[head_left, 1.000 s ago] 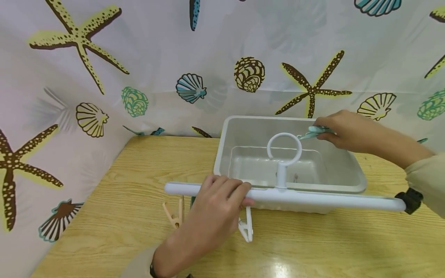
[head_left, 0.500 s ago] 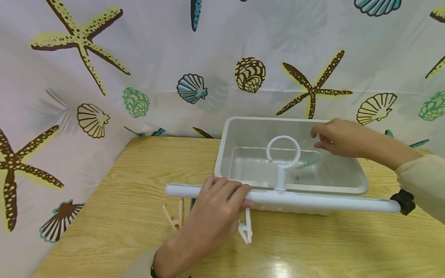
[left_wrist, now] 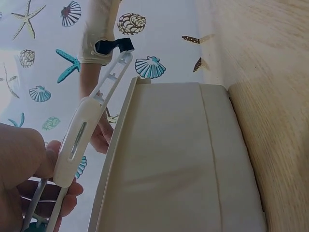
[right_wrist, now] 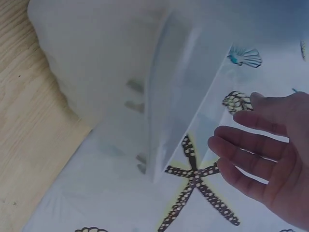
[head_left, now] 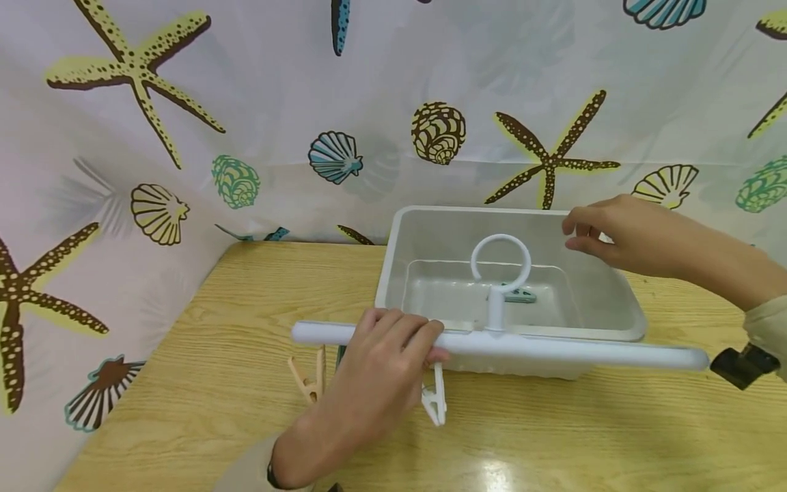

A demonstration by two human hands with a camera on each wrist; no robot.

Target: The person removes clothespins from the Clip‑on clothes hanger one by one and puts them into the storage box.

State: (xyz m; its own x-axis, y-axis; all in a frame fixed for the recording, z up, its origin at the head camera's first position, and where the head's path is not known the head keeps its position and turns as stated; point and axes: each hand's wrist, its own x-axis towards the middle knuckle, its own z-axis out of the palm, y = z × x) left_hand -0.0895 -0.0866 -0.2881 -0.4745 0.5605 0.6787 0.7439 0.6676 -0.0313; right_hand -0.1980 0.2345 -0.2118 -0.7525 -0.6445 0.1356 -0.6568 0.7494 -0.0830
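Hanger (head_left: 572, 350) gripped by left hand (head_left: 389, 365), crossing before grey bin (head_left: 418, 232), right hand (head_left: 624, 232) relaxed, shell-print curtain (head_left: 270, 75) behind

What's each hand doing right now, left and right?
Left hand: closed, holding the white hanger by its bar.
Right hand: open, holding nothing, at the bin.

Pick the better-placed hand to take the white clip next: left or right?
Right, probably: the right hand holds nothing, while the left hand grips the hanger just above the white clip.
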